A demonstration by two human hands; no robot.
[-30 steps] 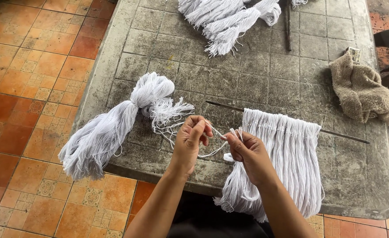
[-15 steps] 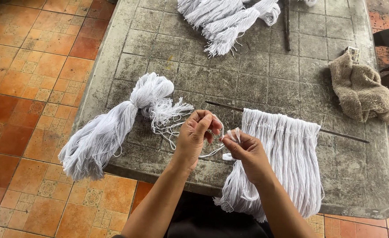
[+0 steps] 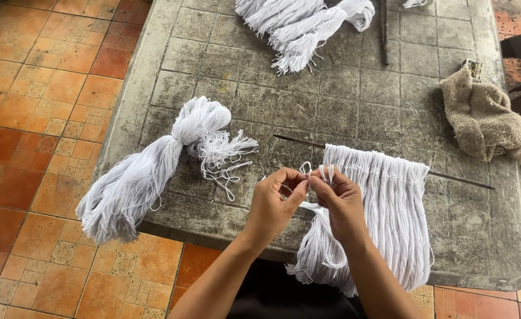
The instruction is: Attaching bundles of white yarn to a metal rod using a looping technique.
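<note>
White cotton string makes up every bundle on the grey, stained tiled surface (image 3: 355,106). At the left edge of the frame lies an orange tiled floor (image 3: 36,118). A knotted yarn bundle (image 3: 154,171) lies at centre left, its loose tail overhanging the surface edge and its frayed end pointing toward the centre.

At lower centre, the left hand (image 3: 275,204) holds its fingertips pinched closed on a thin white strand (image 3: 305,168), which loops just above the fingers. The right hand (image 3: 340,201) touches the left hand; its grip is likewise closed on the same strand, thumb against forefinger.

Directly right of the hands, a fringe of strings (image 3: 390,201) hangs from a thin dark rod (image 3: 455,178) that lies across the surface at a slight tilt. The lower ends of the fringe pass over the near edge of the surface.

In the upper centre of the frame lies a second yarn bundle (image 3: 308,23), with a dark stick (image 3: 384,35) just beside it. At the right edge of the surface rests a crumpled beige cloth (image 3: 485,118).
</note>
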